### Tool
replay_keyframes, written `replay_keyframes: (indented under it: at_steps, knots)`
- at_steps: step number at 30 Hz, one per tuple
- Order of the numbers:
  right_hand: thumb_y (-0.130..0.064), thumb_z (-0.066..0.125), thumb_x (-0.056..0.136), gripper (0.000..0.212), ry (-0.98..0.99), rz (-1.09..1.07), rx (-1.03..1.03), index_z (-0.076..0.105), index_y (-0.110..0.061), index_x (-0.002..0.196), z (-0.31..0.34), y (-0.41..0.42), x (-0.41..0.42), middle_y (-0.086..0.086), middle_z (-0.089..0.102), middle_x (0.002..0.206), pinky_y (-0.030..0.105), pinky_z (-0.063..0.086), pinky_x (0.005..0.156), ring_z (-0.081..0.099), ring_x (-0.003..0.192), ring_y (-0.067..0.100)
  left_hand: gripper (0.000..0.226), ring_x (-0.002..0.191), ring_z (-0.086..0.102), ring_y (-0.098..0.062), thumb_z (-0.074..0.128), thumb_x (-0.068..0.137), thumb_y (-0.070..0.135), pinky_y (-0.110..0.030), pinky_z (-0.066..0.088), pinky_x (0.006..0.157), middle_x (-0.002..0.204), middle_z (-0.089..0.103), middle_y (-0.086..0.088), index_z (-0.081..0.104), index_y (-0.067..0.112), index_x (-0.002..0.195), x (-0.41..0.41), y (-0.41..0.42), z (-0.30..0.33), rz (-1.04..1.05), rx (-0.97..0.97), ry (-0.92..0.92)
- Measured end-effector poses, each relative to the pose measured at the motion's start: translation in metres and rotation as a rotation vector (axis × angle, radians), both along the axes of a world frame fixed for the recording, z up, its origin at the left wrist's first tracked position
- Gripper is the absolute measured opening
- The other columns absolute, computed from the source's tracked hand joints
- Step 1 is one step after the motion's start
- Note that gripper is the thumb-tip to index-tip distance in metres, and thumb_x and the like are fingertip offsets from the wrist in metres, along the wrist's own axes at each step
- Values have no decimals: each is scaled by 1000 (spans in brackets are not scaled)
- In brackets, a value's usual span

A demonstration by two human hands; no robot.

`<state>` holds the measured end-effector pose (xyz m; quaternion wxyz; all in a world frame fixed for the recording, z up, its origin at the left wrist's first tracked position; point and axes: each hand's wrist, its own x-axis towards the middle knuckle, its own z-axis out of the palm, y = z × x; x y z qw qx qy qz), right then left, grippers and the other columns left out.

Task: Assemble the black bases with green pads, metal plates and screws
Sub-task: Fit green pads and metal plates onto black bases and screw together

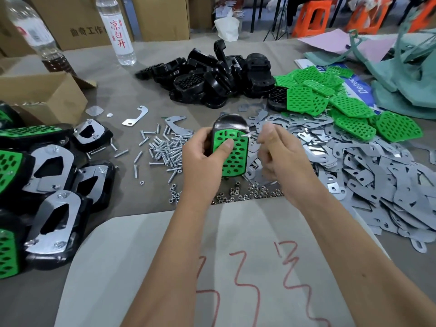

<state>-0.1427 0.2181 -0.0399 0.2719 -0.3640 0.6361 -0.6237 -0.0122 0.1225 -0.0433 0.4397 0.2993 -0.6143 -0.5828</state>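
My left hand (205, 159) grips a black base (230, 122) with a green pad (236, 154) laid in it, thumb pressing on the pad. My right hand (280, 152) sits just right of the base and pinches a small screw (245, 136) at the pad's upper right corner. Loose screws (165, 149) lie left of the hands, nuts (245, 194) below them. A pile of metal plates (354, 161) spreads to the right, green pads (330, 95) behind it, and black bases (217, 76) are heaped at the back.
Several finished assemblies (47, 190) are stacked at the left. A cardboard box (42, 95) and two bottles (118, 31) stand at the back left. A white sheet with red marks (212, 267) lies under my forearms. Teal fabric (405, 74) sits at the back right.
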Motion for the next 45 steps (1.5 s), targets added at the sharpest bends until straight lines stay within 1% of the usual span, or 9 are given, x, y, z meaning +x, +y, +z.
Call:
replay_keyframes:
  at_steps: [2,7,11,16,28,34,37,41,45]
  knots:
    - [-70,56,90,41,-171,89,-24,69,-30,92,-1,-1,1,-9,60,76,22,37,45,48,59,7,15,83,74,-20,72,85,18,-37,62,67,89,77,-2,73,14,99,0,0,0,-43,85,41]
    - [-54,63,98,36,-64,110,-18,74,-21,107,3,-3,7,16,70,91,48,54,52,64,67,37,10,82,74,-18,72,88,13,-37,63,70,88,77,-1,73,17,98,-1,2,-1,-125,75,20]
    - [-43,72,88,37,-260,145,-50,77,-15,111,4,-2,4,7,70,87,27,50,48,59,59,13,11,85,72,-21,73,89,10,-53,62,80,88,76,-1,72,16,98,-1,3,1,-121,54,1]
    - [-42,73,86,37,-312,155,-49,79,-15,111,4,-3,4,1,66,82,20,42,48,50,59,10,11,88,72,-28,72,90,9,-60,61,81,91,75,-6,71,11,101,-1,4,1,-128,52,-5]
    - [-33,68,97,23,-289,120,-109,77,-12,103,-3,-1,-2,0,66,78,26,39,47,52,59,13,16,81,72,-24,73,83,16,-45,62,68,86,75,-4,71,11,98,-3,7,0,-155,105,76]
    - [-32,70,91,15,-138,-73,-99,78,-22,99,-4,-8,12,6,74,80,28,48,43,61,54,13,10,77,72,-18,75,82,14,-34,61,66,82,76,0,74,15,92,1,1,1,-136,117,94]
    - [-42,70,92,25,215,-193,-52,65,-22,106,-7,-9,26,-1,70,83,36,54,59,64,65,15,7,74,68,-13,77,85,11,-30,58,68,77,73,4,71,13,89,7,-11,0,66,164,158]
    - [-52,68,93,26,967,64,407,61,-27,99,-3,-12,52,-9,55,91,38,47,78,55,91,17,11,82,70,-19,73,94,5,-47,62,84,78,74,4,66,13,92,21,-33,2,296,325,297]
    - [-39,60,101,14,1008,196,481,63,-25,100,3,-17,58,-7,54,104,40,45,91,49,113,21,9,83,70,-21,71,94,2,-54,58,92,82,73,-1,65,8,99,27,-38,1,316,408,306]
